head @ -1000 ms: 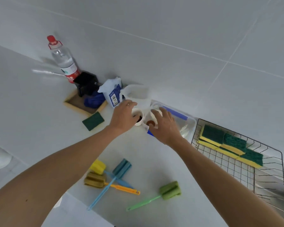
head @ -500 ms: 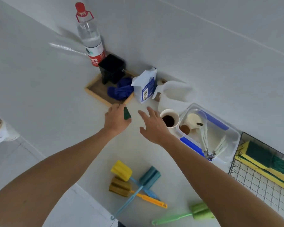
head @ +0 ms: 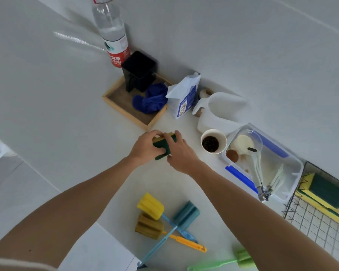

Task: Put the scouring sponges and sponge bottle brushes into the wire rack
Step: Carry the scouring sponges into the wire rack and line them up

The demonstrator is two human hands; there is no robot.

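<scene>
At centre frame, I hold a green-and-yellow sponge (head: 163, 145) between both hands above the white counter (head: 67, 114): my left hand (head: 145, 147) is curled around its left side, my right hand (head: 181, 152) closes on its right edge, fingers over the top. Just above the sponge sits a wooden tray (head: 125, 108) with a black cup (head: 139, 72) and a blue cloth (head: 152, 100); a water bottle (head: 112, 32) stands behind it at the top of the frame. To the right of the tray are a white bag (head: 183, 96), a white jug (head: 221, 112) and a paper cup (head: 213, 141) with dark contents, then a clear tub (head: 288, 163). At the right edge, the wire rack (head: 317, 223) holds more sponges (head: 329, 192). Lower centre, three brushes (head: 164, 218) lie crossed on the counter, yellow, olive and teal heads close together; a green brush (head: 223, 262) lies apart at the bottom edge.
</scene>
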